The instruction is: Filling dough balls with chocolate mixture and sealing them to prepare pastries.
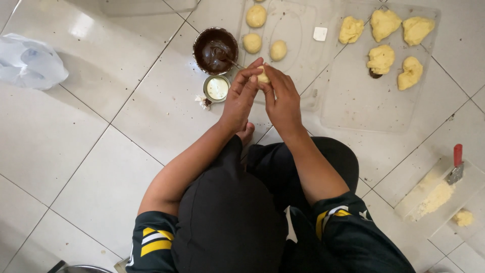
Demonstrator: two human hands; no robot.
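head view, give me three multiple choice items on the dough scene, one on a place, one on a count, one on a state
1. Where is the dark round bowl of chocolate?
A. just beyond the left hand
B. on the person's lap
C. beside the red-handled scraper

2. How many rough, unshaped yellow dough lumps lie on the clear plastic sheet at upper right?
A. two
B. five
C. nine

3. What state is the small pale dough piece in?
A. lying alone on the tiled floor
B. sunk in the bowl
C. held between both hands, the right hand cupping it

Answers:
1 A, the bowl sits on the floor just past the left fingers.
2 B, five ragged lumps show there.
3 C, fingers of both hands close around it.
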